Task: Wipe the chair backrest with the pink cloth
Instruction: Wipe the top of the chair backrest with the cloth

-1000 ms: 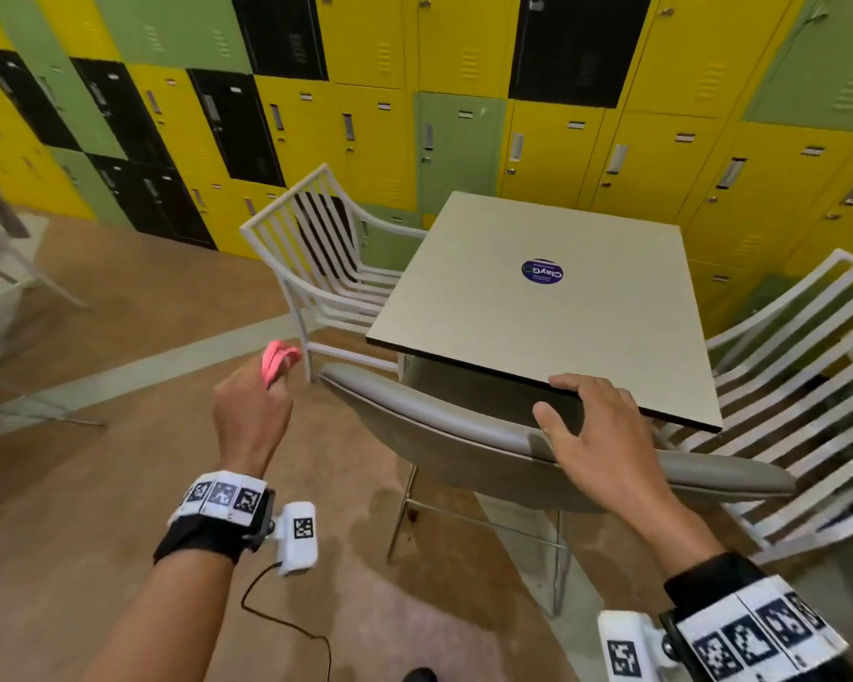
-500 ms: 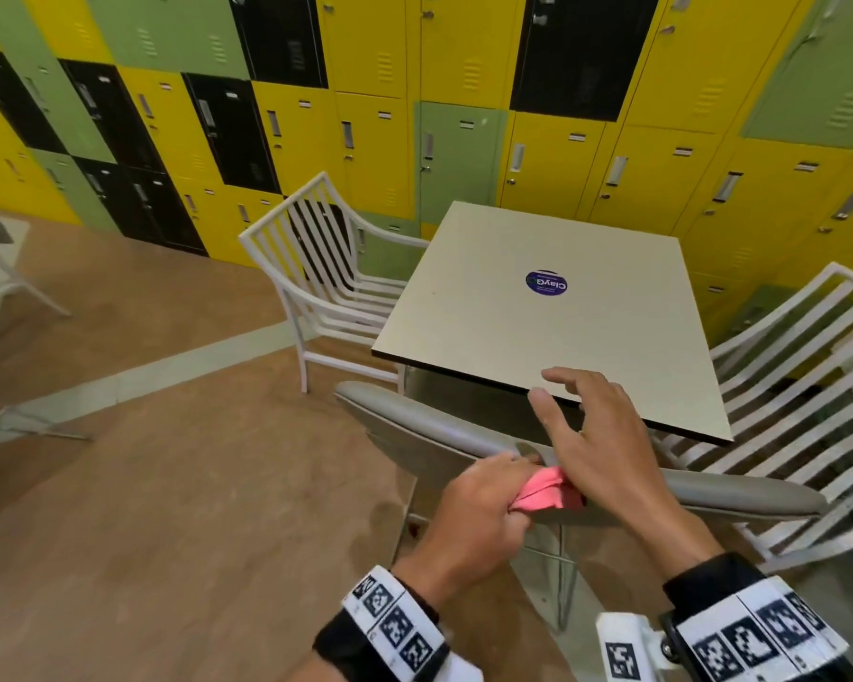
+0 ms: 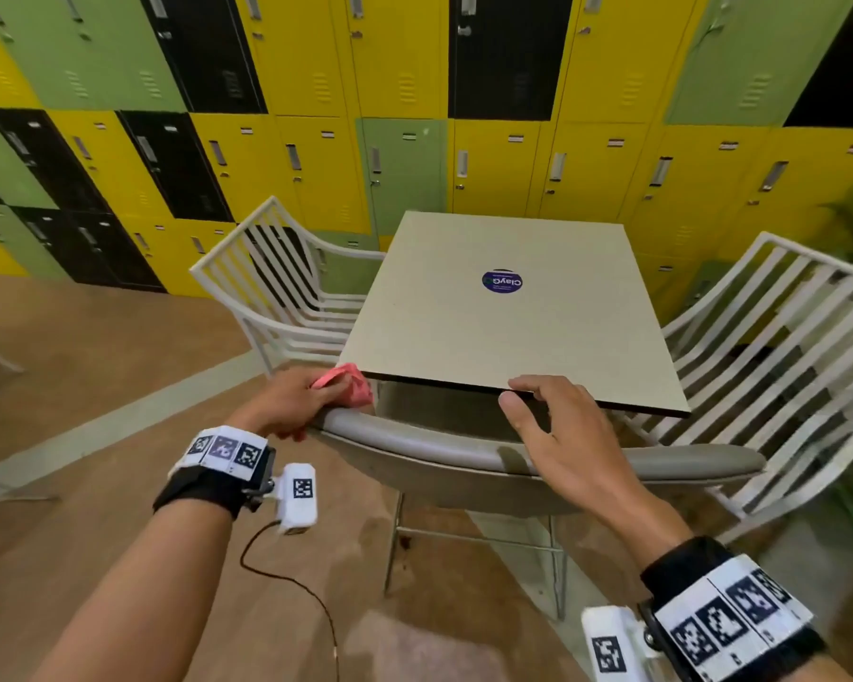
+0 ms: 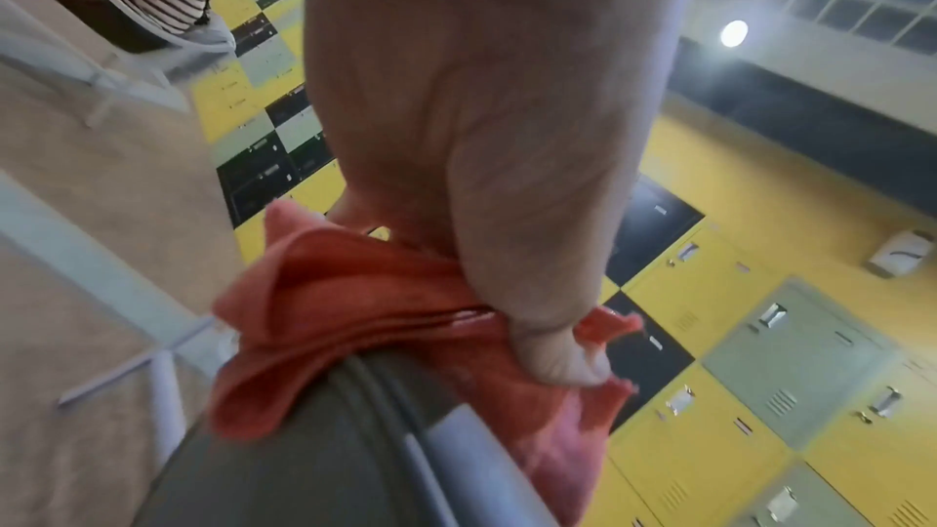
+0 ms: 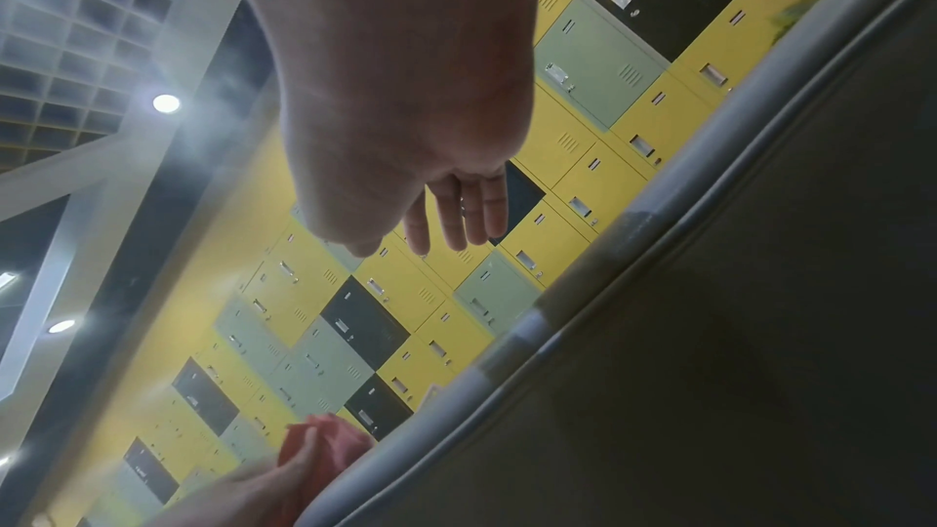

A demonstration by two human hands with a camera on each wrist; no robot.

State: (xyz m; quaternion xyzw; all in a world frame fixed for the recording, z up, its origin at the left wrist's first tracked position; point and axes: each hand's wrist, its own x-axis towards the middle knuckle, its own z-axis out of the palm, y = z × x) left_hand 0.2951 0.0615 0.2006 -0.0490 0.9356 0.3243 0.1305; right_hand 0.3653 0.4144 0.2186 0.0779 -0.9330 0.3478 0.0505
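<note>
Cloth (image 3: 344, 386) sits bunched in the left hand (image 3: 291, 403), pressed on the backrest's (image 3: 434, 443) left end; the right hand (image 3: 557, 435) hovers relaxed, fingers extended, holding nothing.

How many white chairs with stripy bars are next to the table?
2. One white chair stands at the table's left side, the other white chair at its right. More could be out of view.
</note>
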